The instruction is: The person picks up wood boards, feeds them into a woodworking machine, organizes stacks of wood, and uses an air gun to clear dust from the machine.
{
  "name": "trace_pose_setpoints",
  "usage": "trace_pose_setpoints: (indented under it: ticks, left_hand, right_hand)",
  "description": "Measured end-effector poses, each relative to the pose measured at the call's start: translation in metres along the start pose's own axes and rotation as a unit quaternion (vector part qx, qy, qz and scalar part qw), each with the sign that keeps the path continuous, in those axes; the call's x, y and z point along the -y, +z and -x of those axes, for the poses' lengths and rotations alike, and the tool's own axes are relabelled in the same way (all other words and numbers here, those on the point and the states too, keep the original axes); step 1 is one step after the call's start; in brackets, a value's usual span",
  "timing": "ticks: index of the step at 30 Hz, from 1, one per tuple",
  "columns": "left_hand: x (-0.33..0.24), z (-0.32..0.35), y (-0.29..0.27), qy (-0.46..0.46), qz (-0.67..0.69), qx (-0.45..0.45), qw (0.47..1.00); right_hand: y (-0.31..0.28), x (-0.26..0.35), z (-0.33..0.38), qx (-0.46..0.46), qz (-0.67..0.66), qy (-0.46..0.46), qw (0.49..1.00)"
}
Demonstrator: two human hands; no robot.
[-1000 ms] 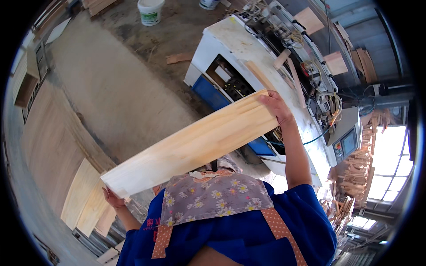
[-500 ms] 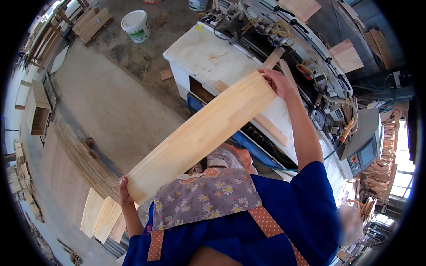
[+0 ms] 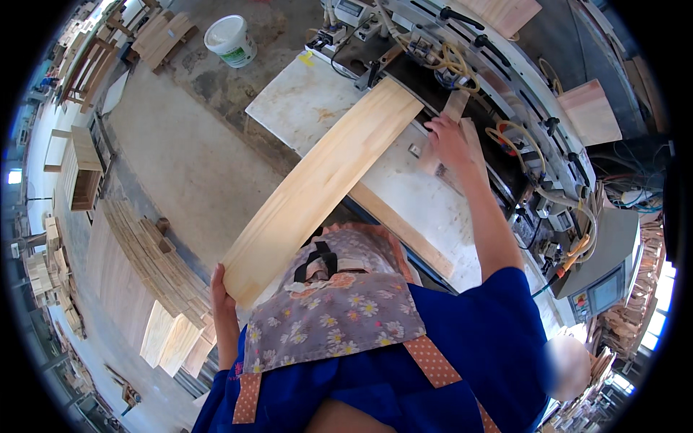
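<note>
My left hand (image 3: 223, 294) grips the near lower end of a long pale wooden board (image 3: 321, 191), its fingers along the end edge. The board slants up to the right, its far end over the white-topped machine table (image 3: 289, 108). My right hand (image 3: 452, 148) is off the board, to the right of its far end. Its fingers are loosely bent and a little apart, over a narrow wooden strip (image 3: 456, 105); whether they touch the strip is unclear. Another strip (image 3: 473, 141) lies beside my right wrist. A longer strip (image 3: 404, 227) lies along the table's near edge.
Beyond the table runs a machine with hoses (image 3: 451, 61) and black handles. A control panel (image 3: 605, 292) stands at the right. On the left are stacked boards (image 3: 148, 260) and a wooden box (image 3: 85, 177). A white bucket (image 3: 231, 43) is on the floor.
My right hand has let go of the board's far end and moved onto the wooden strip. That end has shifted left and up, while my left hand keeps its hold.
</note>
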State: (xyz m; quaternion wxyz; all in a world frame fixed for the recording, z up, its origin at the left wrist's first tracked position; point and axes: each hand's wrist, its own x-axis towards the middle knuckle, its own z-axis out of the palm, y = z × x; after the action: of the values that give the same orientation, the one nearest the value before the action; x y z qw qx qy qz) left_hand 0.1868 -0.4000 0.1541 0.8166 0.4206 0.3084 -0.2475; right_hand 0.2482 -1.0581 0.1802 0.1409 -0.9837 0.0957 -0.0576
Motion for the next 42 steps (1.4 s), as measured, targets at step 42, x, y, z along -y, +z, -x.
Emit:
trace_pose_setpoints:
  ticks: [42]
  left_hand:
    - [0.009, -0.126, 0.254, 0.158, -0.758, 0.106, 0.624]
  right_hand:
    - [0.080, 0.120, -0.033, -0.056, -0.628, 0.430, 0.646]
